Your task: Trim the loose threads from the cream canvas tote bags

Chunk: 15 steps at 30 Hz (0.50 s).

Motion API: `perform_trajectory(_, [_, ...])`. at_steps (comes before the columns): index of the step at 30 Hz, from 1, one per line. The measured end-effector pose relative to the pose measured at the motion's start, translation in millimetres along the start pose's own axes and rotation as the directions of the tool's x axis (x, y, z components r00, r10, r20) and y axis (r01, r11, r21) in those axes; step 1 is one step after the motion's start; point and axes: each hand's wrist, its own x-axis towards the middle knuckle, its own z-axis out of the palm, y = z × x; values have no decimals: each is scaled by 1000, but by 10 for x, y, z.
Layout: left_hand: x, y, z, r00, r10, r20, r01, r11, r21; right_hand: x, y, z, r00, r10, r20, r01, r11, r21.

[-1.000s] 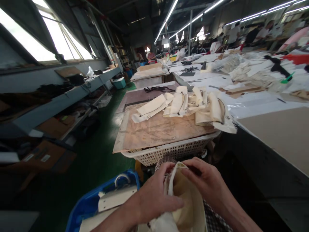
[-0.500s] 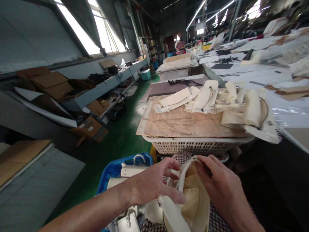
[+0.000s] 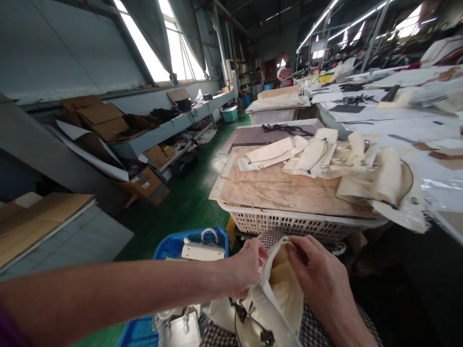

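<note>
A cream bag (image 3: 258,308) with a beige lining lies across my lap, on checked cloth, its mouth turned up. My right hand (image 3: 320,274) is closed on the bag's far rim, with the thumb inside the opening. At the left side of the same rim, my left hand (image 3: 249,267) has its fingers bent and pressed against the bag's edge; its fingertips are partly hidden. A dark cord or zip with a black end piece (image 3: 266,336) hangs over the near outer side of the bag.
White handbags (image 3: 202,251) lie in a blue basket (image 3: 166,248) at my left. Ahead, a board (image 3: 260,185) on a white basket (image 3: 275,221) bears several cream bag pieces (image 3: 311,152). A long table (image 3: 383,120) runs along the right; people stand far back.
My left hand has gone from spread fingers over the opening to closing on the bag's left edge. The bag's near flap has turned, showing the dark cord. The view has shifted slightly left.
</note>
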Motion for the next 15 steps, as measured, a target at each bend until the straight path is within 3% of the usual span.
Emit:
perform_trajectory(4, [-119, -74, -81, 992, -123, 3, 123, 983, -133, 3, 151, -55, 997, -8, 77, -4, 987, 161])
perform_trajectory(9, [-319, -112, -156, 996, -41, -77, 30, 989, -143, 15, 336, -89, 971, -22, 238, -73, 921, 382])
perform_trajectory(15, [-409, -195, -116, 982, 91, -168, -114, 985, -131, 83, 401, -209, 904, 59, 425, -261, 861, 437])
